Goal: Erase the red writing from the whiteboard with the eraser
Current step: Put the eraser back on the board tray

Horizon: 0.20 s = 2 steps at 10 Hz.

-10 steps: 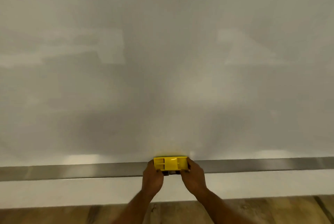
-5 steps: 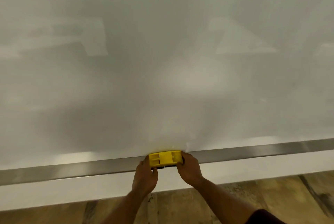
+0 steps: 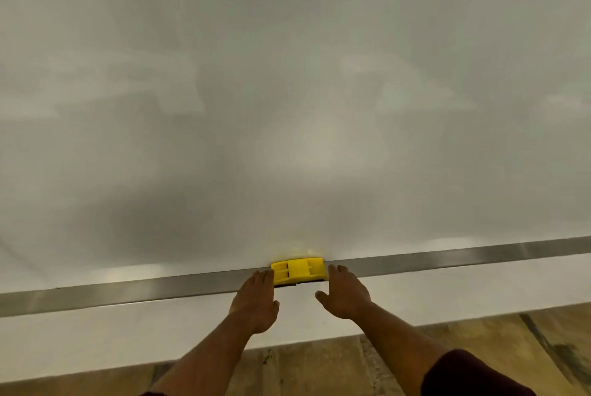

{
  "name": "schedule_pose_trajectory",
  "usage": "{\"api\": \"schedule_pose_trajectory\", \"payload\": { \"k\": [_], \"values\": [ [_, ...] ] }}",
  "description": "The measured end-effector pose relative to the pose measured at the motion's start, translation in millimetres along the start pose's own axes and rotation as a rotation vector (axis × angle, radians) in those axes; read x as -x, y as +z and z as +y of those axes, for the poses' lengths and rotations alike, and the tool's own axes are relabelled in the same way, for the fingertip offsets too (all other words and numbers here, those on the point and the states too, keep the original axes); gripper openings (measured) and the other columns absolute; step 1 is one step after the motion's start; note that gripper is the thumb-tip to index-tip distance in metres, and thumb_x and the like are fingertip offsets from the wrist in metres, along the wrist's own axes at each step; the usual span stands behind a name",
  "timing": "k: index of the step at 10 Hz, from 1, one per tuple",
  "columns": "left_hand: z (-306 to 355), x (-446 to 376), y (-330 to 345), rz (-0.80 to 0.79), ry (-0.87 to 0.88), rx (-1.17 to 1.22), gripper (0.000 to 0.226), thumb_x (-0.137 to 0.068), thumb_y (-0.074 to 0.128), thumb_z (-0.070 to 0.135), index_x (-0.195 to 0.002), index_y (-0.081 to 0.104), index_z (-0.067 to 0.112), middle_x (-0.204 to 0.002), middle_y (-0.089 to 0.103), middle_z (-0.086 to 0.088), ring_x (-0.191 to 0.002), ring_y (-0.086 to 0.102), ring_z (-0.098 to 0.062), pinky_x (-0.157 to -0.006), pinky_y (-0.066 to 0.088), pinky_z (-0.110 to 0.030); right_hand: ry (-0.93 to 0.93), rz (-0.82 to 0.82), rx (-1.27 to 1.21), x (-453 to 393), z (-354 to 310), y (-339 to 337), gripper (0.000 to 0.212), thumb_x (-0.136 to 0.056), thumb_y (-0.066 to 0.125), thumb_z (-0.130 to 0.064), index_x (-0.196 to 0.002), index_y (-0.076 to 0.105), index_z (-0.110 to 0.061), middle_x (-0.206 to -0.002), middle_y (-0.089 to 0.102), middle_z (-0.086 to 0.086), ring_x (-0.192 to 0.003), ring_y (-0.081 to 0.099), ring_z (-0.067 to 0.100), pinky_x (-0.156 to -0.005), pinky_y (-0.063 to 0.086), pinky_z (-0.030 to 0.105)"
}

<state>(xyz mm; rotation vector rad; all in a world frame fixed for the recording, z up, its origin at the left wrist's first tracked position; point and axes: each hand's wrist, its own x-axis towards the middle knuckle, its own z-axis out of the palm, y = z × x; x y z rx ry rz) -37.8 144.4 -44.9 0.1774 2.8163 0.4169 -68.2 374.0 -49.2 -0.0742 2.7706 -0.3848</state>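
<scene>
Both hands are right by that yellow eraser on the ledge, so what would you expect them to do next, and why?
Probably draw both hands back. The yellow eraser sits on the metal ledge, the left hand and right hand are open beside it, and no red writing shows on the whiteboard, so erasing looks done.

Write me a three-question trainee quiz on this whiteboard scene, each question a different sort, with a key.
1. True or false: red writing shows on the whiteboard.
2. Where does the yellow eraser sit? A) on the metal ledge B) on the wooden floor C) in the left hand
3. Fill in: both the left hand and the right hand have their fingers ____.

Key: 1 false, none is visible. 2 A. 3 straight; neither hand grips the eraser.
</scene>
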Motion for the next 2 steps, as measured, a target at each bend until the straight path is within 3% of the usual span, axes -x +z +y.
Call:
{"api": "schedule_pose_trajectory", "payload": {
  "k": [2],
  "values": [
    [13.8, 18.6, -32.0, -0.017, -0.004, -0.190, 0.078, -0.111, 0.043, 0.039, -0.169, 0.000, 0.010, -0.179, 0.000, -0.010, -0.166, -0.002, -0.031, -0.134, 0.004, -0.043, -0.128, 0.083, 0.164, 24.5, 0.7, -37.0, 0.089, -0.094, 0.049, -0.068, -0.161, 0.019, -0.017, -0.166, 0.024, 0.011, -0.150, 0.030, 0.032, -0.118, 0.034, 0.045]
  ]
}}
